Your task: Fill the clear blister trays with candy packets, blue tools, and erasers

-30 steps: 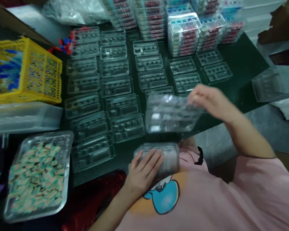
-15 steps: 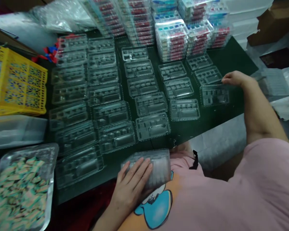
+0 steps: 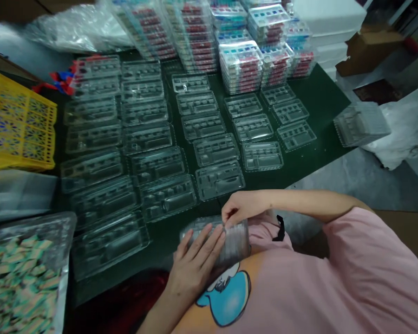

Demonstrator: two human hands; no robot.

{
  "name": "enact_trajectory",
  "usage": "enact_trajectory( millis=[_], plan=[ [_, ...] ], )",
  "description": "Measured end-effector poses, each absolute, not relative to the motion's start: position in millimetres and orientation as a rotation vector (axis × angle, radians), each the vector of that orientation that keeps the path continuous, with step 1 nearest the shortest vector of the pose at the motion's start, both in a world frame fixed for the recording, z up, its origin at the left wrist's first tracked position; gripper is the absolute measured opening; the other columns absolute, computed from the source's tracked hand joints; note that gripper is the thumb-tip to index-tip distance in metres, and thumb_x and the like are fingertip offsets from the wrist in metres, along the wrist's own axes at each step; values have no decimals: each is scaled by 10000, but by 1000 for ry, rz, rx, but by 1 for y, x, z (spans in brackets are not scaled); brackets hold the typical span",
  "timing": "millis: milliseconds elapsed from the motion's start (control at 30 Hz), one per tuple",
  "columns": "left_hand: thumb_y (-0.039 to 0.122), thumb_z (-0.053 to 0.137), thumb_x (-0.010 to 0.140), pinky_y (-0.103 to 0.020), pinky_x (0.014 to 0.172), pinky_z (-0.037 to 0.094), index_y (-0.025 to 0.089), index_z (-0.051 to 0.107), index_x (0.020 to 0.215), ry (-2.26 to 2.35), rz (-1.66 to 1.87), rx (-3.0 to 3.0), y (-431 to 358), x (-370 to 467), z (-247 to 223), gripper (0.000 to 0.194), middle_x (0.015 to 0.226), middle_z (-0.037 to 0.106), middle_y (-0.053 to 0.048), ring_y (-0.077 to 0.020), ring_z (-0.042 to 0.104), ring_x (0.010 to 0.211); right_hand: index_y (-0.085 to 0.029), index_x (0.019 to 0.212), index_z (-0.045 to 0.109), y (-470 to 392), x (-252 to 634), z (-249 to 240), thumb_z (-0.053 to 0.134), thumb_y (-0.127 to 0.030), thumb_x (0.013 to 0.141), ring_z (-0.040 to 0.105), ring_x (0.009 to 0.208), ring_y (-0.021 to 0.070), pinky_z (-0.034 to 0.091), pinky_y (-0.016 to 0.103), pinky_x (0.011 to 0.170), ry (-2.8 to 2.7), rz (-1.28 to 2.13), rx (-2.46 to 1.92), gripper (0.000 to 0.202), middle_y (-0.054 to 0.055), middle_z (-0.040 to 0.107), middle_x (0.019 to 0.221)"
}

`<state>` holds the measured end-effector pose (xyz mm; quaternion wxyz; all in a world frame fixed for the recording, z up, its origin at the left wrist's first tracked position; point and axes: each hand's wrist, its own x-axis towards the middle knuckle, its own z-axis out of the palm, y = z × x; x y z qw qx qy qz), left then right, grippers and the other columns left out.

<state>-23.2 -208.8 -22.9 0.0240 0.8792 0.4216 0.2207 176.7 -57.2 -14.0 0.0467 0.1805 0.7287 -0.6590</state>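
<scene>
A stack of clear plastic blister trays (image 3: 235,246) is held upright against my shirt at the table's front edge. My left hand (image 3: 198,257) lies over it, fingers stretched across the top tray and gripping the stack. Bent at the wrist, my right hand (image 3: 239,208) has come to the same stack, with thumb and fingertips pinched at the edge of a tray there. Rows of single blister trays (image 3: 220,180) lie face up on the dark green table (image 3: 292,169). The nearest one on the right (image 3: 296,135) lies at the end of its column.
Tall stacks of filled trays (image 3: 242,67) stand at the back. On the left are a yellow basket (image 3: 21,125) and a clear tub (image 3: 68,260) of small beige-and-green pieces (image 3: 24,278). Another stack of clear trays (image 3: 360,123) sits at the right edge, beside white plastic bags (image 3: 400,130).
My right hand has left the tray at the table's right, which now lies in its column, and has come back to the stack. My left hand stays on the stack. The view has shifted slightly.
</scene>
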Motion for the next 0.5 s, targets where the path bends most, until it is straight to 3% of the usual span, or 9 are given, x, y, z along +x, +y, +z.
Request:
enact_trajectory(
  millis=[267, 500],
  plan=[
    [402, 594, 877, -479, 1174, 184, 168, 535, 1324, 1257, 620, 2736, -214, -25, -21, 507, 1260, 639, -126, -262, 453, 1331, -123, 756, 624, -55, 176, -15, 613, -227, 776, 453, 590, 67, 351, 201, 569, 1751, -2242, 721, 106, -42, 540, 632],
    [416, 578, 886, -470, 1156, 216, 144, 558, 1295, 1265, 603, 2749, -216, -30, -22, 491, 1269, 631, -138, -272, 488, 1297, -154, 768, 562, -25, 193, 7, 527, -253, 845, 485, 682, 101, 389, 240, 658, 2308, -2050, 980, 130, -12, 550, 724]
  ],
)
